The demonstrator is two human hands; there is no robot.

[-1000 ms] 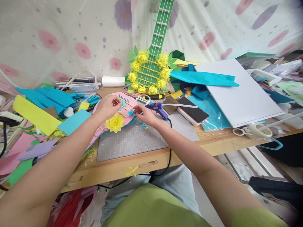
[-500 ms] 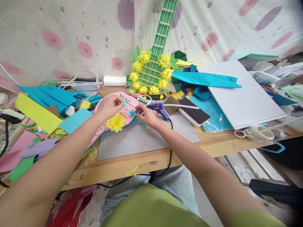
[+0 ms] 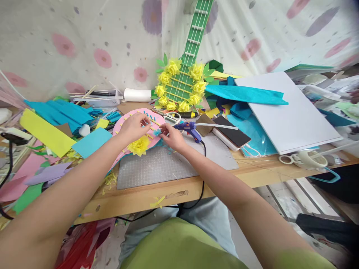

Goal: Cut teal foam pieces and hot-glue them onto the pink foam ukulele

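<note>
A pink paper guitar body (image 3: 125,120) with yellow sticks and small blue pegs lies on the table, partly over the grey cutting mat (image 3: 157,168). A yellow paper flower (image 3: 139,145) sits near its front edge. My left hand (image 3: 134,127) is above the pink body, fingers curled and tips pinched together; whatever they hold is too small to make out. At the body's right edge, my right hand (image 3: 173,137) has its fingertips closed at a small blue paper flower (image 3: 157,132). The purple glue gun (image 3: 190,130) lies just beyond that hand.
A green paper guitar (image 3: 179,89) ringed with yellow flowers leans at the back. Scissors (image 3: 172,118), a black-topped box (image 3: 231,130) and a white board (image 3: 288,112) lie behind and right. Coloured paper (image 3: 46,132) crowds the left. A black cord (image 3: 204,164) hangs over the front edge.
My left fingertips have shifted slightly right, closer to my right hand. The right hand stays at the blue flower. The whole view has moved a little.
</note>
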